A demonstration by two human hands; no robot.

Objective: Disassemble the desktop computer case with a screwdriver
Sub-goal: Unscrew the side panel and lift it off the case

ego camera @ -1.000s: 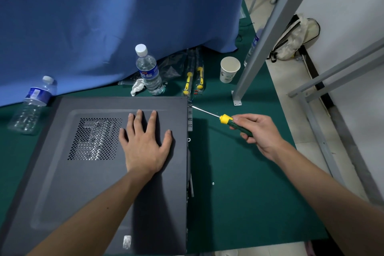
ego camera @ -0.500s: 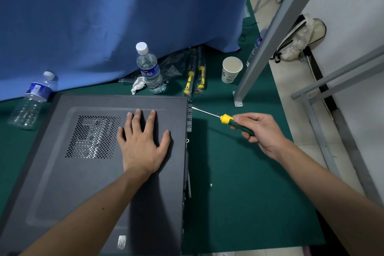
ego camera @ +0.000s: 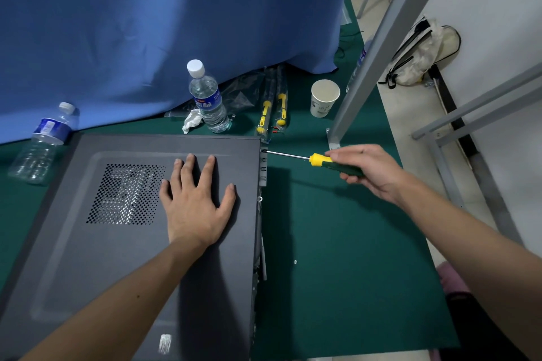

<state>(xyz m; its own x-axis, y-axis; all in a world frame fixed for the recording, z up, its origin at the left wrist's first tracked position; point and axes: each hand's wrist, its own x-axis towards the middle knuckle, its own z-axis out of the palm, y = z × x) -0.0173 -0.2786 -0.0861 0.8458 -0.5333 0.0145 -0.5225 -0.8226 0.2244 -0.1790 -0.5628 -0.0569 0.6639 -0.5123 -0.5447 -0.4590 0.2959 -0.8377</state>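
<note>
— Which step are you on?
— Your left hand [ego camera: 197, 206] lies flat on the computer case [ego camera: 140, 243]; your right hand [ego camera: 370, 170] grips the screwdriver [ego camera: 316, 160], tip at the case's far rear corner. Turn it squarely.

the computer case [ego camera: 88, 243] runs off the bottom-left edge; the screwdriver [ego camera: 319, 160] handle's end hides inside the right hand [ego camera: 369, 171].

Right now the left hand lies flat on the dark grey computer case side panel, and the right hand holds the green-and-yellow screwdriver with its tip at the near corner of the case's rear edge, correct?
Not quite. The head view shows the green-and-yellow screwdriver tip at the far corner of the rear edge, not the near one. The rest holds: left hand flat on the dark grey computer case side panel, right hand gripping the handle.
</note>
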